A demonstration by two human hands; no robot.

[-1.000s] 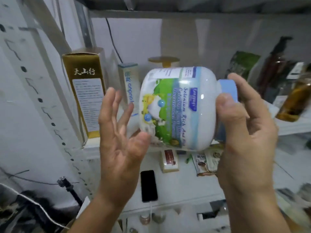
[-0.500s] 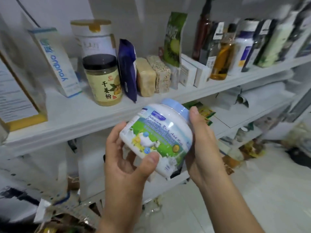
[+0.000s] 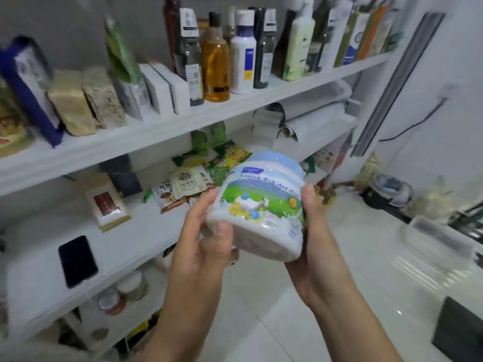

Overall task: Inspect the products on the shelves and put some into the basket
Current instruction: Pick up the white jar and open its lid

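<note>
Jar between your hands, shelves at ten o'clock.
Your left hand point(image 3: 206, 246) sits at nine o'clock of the jar point(image 3: 261, 205), your right hand point(image 3: 313, 246) at three; bottles point(image 3: 243, 50) stand on the upper shelf point(image 3: 156, 131) behind.

glossy plastic jar point(image 3: 257, 205), smooth white shelf point(image 3: 156, 131)

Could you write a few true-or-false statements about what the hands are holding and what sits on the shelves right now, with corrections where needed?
1. Both hands grip the white jar. True: the left hand and the right hand hold its sides.
2. The jar's lid is red. False: it is light blue.
3. A dark phone lies flat on the middle shelf. True.
4. The amber bottle lies on its side. False: it stands upright on the upper shelf.
5. The jar rests on a shelf. False: it is held in the air.
</note>
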